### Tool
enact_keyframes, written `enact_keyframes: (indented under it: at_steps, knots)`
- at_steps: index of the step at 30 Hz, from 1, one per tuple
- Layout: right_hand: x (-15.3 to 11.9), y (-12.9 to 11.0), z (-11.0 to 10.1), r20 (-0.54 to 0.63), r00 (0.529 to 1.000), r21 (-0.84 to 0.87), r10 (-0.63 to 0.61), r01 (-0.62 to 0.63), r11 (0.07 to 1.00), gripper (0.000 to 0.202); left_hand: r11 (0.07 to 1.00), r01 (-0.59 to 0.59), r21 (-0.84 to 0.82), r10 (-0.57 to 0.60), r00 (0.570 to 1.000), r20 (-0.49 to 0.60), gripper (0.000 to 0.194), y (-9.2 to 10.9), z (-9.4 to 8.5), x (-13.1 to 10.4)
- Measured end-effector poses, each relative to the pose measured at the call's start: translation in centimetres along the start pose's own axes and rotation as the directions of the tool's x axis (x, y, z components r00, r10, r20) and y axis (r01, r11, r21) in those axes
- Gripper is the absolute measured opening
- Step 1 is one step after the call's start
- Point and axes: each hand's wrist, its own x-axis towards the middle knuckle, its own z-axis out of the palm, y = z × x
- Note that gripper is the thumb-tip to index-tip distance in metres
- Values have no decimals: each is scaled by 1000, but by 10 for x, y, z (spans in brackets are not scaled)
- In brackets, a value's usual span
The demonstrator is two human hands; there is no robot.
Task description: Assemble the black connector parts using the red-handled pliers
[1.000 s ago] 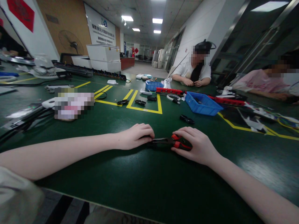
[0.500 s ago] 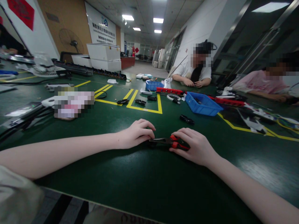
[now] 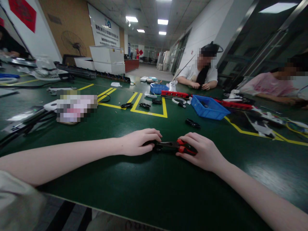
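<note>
My right hand [image 3: 201, 149] is closed round the red-and-black handles of a pair of pliers [image 3: 169, 145], whose long jaws point left. At the jaw tips is a small black part [image 3: 155, 146], mostly hidden by fingers. My left hand [image 3: 141, 142] has its fingers bent round this part, thumb underneath. Whether the jaws grip the part, I cannot make out. Beyond my right hand a black connector-like piece [image 3: 192, 123] lies on the green table [image 3: 134, 189].
Several similar black pieces [image 3: 145, 106] lie by the yellow tape square [image 3: 149, 113]. A blue bin [image 3: 209, 108] stands at right, near red strips [image 3: 175, 93]. A phone-like object [image 3: 75, 109] and cables [image 3: 26, 123] lie left. Two people [image 3: 199, 73] sit across at right.
My left hand has shifted slightly down, and its fingers have closed further round the black part. The pliers and right hand have moved a little to the right.
</note>
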Motion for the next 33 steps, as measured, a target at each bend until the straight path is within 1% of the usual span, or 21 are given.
enact_keyframes:
  at_steps: [2, 4, 10, 14, 17, 20, 26, 30, 33]
  knots:
    - [-1, 1, 0, -7, 1000, -6, 3, -3, 1000, 38, 1000, -13, 5, 13, 1000, -11, 24, 0, 1, 0]
    - [-1, 1, 0, -13, 1000, -9, 1, -2, 1000, 38, 1000, 3, 23, -2, 1000, -26, 27, -1, 2, -1]
    - [0, 1, 0, -3, 1000, 15, 10, -10, 1000, 37, 987, 149, 60, -150, 988, 17, 52, -1, 6, -2]
    - [1, -1, 2, 16, 1000, 37, 13, -14, 999, 38, 978, 171, 116, -174, 984, 22, 65, -1, 8, -1]
    - [1, -3, 2, 32, 999, 41, 23, -24, 999, 38, 979, 171, 113, -173, 985, 9, 69, 0, 8, -1]
    - [1, -4, 1, 31, 999, 37, 20, -21, 999, 38, 983, 155, 96, -155, 988, 0, 64, 1, 7, -1]
    - [2, -6, 0, -2, 1000, 35, 3, -3, 999, 38, 991, 59, 122, -62, 998, 17, 40, 5, 2, 1]
    - [2, -7, 0, -93, 995, 30, -27, 30, 999, 38, 992, 46, 119, -48, 999, 14, 30, 8, 0, 3]
    - [1, -6, 1, -185, 981, 0, -57, 58, 998, 41, 991, 35, 131, -40, 999, 32, 29, 7, -2, 7]
